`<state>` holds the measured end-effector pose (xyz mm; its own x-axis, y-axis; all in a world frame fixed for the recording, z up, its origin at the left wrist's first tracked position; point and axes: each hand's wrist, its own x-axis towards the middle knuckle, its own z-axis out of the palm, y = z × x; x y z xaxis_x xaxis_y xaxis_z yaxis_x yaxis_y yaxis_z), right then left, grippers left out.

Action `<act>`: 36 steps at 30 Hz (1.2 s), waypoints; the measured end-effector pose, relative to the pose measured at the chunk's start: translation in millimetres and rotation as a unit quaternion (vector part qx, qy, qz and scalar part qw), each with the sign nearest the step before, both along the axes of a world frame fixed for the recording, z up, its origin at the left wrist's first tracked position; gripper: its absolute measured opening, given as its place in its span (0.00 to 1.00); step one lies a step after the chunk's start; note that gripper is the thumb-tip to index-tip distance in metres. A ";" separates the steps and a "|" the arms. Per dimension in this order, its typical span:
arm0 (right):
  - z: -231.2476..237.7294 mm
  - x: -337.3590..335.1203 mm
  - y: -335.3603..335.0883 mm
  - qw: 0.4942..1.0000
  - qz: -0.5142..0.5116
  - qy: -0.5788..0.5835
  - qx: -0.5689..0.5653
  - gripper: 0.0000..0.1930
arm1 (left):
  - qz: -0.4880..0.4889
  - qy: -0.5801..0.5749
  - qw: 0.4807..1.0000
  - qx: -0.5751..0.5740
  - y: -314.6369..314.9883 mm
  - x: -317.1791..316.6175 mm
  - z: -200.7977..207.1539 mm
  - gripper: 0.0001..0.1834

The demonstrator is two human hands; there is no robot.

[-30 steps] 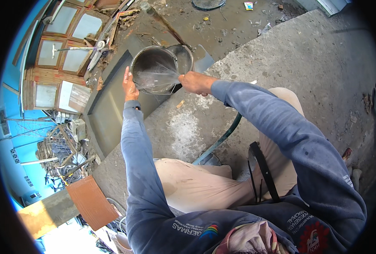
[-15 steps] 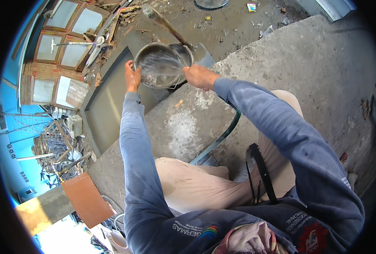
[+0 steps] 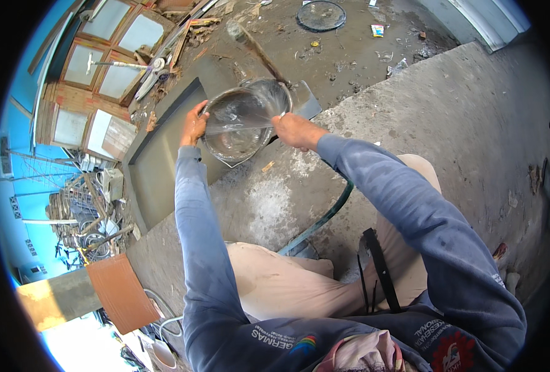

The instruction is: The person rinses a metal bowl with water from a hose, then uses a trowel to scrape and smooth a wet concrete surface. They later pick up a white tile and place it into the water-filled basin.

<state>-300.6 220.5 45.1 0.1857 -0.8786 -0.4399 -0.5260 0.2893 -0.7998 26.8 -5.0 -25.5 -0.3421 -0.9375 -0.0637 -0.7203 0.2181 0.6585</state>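
Note:
A round metal bucket (image 3: 234, 146) is tipped so that its open mouth turns up toward me, its wire handle hanging at the near side. My left hand (image 3: 193, 124) grips the bucket's left rim. At the right rim, my right hand (image 3: 297, 131) closes around the end of a green hose (image 3: 335, 208). Water fans out of the hose end across the inside of the bucket. From that hand the hose runs down over the concrete toward my legs. The bucket's underside is hidden from sight.
Left of the bucket lies a shallow grey trough (image 3: 157, 180). A shovel's wooden handle (image 3: 259, 53) slants behind it, its blade (image 3: 306, 99) beside the bucket. The concrete ledge (image 3: 423, 105) borders muddy ground, with a round dark-rimmed mesh (image 3: 321, 15) farther off. Old wooden panels (image 3: 101, 56) stand left.
The bucket has tilted more, its mouth turned more toward me, and the wire handle has swung lower. The spray spreads wider. The whole view has shifted slightly.

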 end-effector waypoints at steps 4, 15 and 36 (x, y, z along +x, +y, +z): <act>-7.6 -1.9 0.4 0.999 0.042 0.034 -0.001 0.16 | -0.006 -0.018 0.999 0.038 12.1 3.4 -31.9 0.24; -15.7 0.2 -0.3 0.999 0.003 0.034 0.030 0.18 | 0.085 -0.073 0.994 -0.003 26.9 34.2 -60.8 0.27; 2.9 29.7 17.3 0.993 0.093 0.068 -0.008 0.22 | 0.122 -0.094 0.981 0.114 49.8 51.0 -42.0 0.38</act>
<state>-270.9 237.8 47.9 0.2847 -0.8418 -0.4587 -0.6729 0.1652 -0.7210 77.9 44.8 -67.5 -0.0711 -0.9440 -0.3222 -0.8460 -0.1140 0.5208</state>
